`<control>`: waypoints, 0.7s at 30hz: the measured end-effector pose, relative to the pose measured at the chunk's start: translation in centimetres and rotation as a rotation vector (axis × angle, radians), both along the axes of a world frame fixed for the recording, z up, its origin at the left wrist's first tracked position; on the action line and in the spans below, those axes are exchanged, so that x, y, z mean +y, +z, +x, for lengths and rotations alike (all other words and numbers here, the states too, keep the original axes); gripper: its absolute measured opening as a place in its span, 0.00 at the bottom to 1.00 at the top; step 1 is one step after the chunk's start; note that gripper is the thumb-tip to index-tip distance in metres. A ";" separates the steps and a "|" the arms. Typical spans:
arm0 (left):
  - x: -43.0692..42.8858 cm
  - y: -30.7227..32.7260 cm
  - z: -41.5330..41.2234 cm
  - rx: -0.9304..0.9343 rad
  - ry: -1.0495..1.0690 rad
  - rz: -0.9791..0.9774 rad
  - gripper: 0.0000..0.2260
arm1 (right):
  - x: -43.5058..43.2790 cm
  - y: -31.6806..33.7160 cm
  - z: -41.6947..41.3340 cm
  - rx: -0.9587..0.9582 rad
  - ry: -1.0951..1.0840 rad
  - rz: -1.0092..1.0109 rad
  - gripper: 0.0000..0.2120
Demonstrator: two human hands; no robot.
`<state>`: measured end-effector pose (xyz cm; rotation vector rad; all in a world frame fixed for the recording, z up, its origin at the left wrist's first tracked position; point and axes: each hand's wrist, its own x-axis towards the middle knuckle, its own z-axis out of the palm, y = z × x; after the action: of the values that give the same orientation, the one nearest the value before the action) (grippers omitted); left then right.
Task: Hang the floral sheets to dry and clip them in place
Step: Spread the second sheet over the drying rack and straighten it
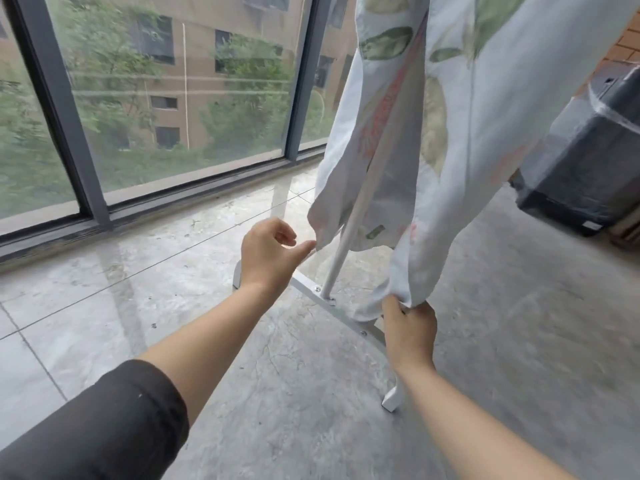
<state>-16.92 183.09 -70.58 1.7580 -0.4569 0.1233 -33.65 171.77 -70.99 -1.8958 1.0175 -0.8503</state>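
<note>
Floral sheet (450, 133) hung draped over the white drying rack (335, 271), its 2 lower corners dangling near the rack's foot, above the tiled floor (277, 393). R hand (410, 329) gripped the nearer corner - fingers curled round the fabric. L hand (268, 252) held nothing, fingers loosely curled, thumb tip at the far corner's edge - contact unclear. Window (173, 98) beyond.

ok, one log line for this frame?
floral sheet: hangs around rack pole | right hand: grips lower corner | left hand: open, near other corner
</note>
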 end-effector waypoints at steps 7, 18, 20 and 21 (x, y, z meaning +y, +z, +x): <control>-1.7 1.8 2.3 0.154 -0.317 0.082 0.37 | 2.7 1.4 -1.8 -0.054 0.101 0.011 0.09; -1.4 -0.4 0.5 -0.092 -0.212 0.195 0.10 | 1.9 -2.5 -4.1 0.210 0.087 0.114 0.19; -0.6 -1.2 -0.1 -0.069 -0.216 0.168 0.06 | 2.2 -3.4 -3.9 0.236 0.084 0.150 0.17; -0.2 -1.3 -0.5 -0.067 -0.220 0.158 0.05 | 2.3 -3.6 -3.7 0.235 0.084 0.166 0.14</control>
<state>-17.37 182.87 -71.91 1.8488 -0.7217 -0.0101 -37.38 174.10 -74.58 -1.9114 1.1032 -0.4864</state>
